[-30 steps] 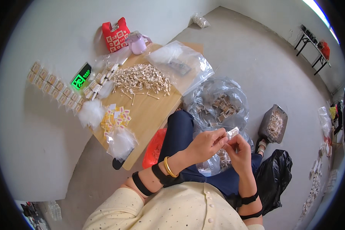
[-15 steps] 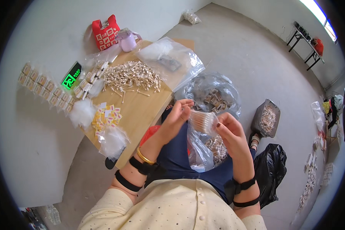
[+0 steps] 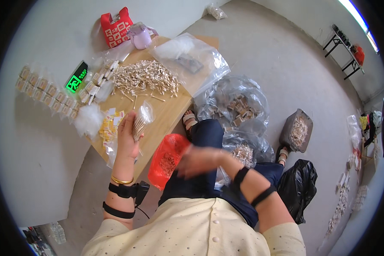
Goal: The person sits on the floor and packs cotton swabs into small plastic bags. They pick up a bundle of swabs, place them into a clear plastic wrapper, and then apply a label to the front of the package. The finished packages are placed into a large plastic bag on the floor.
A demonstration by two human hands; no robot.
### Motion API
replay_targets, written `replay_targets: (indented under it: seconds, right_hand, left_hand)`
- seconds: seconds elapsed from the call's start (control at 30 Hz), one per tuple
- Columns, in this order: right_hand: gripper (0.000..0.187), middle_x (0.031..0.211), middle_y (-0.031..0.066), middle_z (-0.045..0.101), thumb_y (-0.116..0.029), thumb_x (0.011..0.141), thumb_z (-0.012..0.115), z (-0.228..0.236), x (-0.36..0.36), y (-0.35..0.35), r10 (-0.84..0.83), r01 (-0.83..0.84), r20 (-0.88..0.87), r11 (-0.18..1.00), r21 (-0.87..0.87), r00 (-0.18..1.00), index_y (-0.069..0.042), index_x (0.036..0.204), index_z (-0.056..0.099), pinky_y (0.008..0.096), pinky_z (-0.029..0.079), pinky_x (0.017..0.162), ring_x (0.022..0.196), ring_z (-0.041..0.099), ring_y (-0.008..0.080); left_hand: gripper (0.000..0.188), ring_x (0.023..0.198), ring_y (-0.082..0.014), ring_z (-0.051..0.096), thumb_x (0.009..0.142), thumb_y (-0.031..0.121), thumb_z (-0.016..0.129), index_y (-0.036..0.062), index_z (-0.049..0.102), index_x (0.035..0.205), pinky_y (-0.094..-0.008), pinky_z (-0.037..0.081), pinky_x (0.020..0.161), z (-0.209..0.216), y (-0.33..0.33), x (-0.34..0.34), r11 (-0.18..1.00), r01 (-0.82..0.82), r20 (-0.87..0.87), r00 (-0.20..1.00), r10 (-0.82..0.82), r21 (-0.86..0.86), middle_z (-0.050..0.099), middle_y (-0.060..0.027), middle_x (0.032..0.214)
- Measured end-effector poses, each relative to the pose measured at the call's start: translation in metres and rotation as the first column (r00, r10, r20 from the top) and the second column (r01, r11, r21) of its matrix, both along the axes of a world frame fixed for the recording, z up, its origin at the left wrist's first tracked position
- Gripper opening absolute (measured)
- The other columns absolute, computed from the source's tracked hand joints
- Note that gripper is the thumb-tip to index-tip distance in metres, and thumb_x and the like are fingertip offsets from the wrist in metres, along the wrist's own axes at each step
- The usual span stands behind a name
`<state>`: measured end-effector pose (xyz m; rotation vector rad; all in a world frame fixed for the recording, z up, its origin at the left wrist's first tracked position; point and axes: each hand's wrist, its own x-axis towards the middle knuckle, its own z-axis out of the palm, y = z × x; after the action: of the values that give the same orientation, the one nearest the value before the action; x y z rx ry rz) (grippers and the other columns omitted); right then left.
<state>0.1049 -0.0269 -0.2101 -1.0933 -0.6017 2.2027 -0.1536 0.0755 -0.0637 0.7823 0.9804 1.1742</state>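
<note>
My left hand [image 3: 127, 133] is closed round a small clear bag of cotton swabs [image 3: 143, 120], held tilted above the near part of the wooden table [image 3: 164, 121]. Close by lie yellow and white paper cards [image 3: 111, 128], partly hidden by that hand. My right hand [image 3: 200, 162] is smeared by motion over my lap, between my thigh and a red plastic bag [image 3: 160, 164] with loose bits in it; its fingers cannot be made out. A large heap of loose cotton swabs [image 3: 147, 79] covers the middle of the table.
Clear plastic sheeting [image 3: 209, 64] and a lilac jug [image 3: 140, 37] occupy the far table end. Filled packs line the left edge. On the floor stand a large clear bag of packs [image 3: 243, 109], a grey bin of swabs [image 3: 298, 132] and a black bag [image 3: 298, 187].
The bag of swabs has gone from between both hands to my left hand alone, leftward over the table. My right hand has let go and swung left over my lap.
</note>
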Motion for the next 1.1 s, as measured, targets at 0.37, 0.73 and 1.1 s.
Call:
replay_targets:
  seconds: [0.37, 0.73, 1.1]
  right_hand:
    - [0.036, 0.127, 0.0128, 0.059, -0.031, 0.085, 0.065, 0.045, 0.041, 0.021, -0.448, -0.668, 0.757, 0.377, 0.642, 0.475, -0.011, 0.115, 0.064, 0.047, 0.036, 0.106, 0.122, 0.052, 0.0302]
    - [0.019, 0.088, 0.0089, 0.07, -0.018, 0.092, 0.061, 0.078, 0.154, 0.018, -0.658, 0.088, 0.676, 0.735, 0.672, 0.332, 0.0, 0.095, 0.068, 0.0294, 0.052, 0.075, 0.082, 0.065, 0.0164]
    - [0.019, 0.09, -0.0001, 0.062, -0.018, 0.099, 0.056, 0.177, 0.063, -0.027, -0.671, 0.418, 0.063, 0.53, 0.737, 0.739, -0.001, 0.107, 0.056, 0.0223, 0.047, 0.076, 0.086, 0.057, 0.0064]
  left_hand:
    - [0.02, 0.064, -0.0043, 0.06, 0.096, 0.033, 0.06, 0.0133, 0.064, 0.096, -0.0216, 0.046, 0.046, 0.001, 0.001, 0.022, 0.998, 0.06, -0.125, 0.99, -0.061, -0.011, 0.064, 0.0042, 0.08]
    - [0.024, 0.069, -0.0006, 0.047, 0.101, 0.024, 0.054, 0.0066, 0.058, 0.084, -0.0195, 0.039, 0.064, 0.003, -0.003, 0.086, 0.923, 0.302, -0.237, 0.94, -0.247, 0.239, 0.055, 0.0052, 0.075]
    - [0.035, 0.065, -0.0094, 0.05, 0.105, 0.028, 0.038, 0.0035, 0.057, 0.09, -0.0254, 0.042, 0.062, 0.045, -0.029, 0.16, 0.726, 0.381, -0.469, 0.879, -0.092, 0.572, 0.056, -0.0027, 0.071]
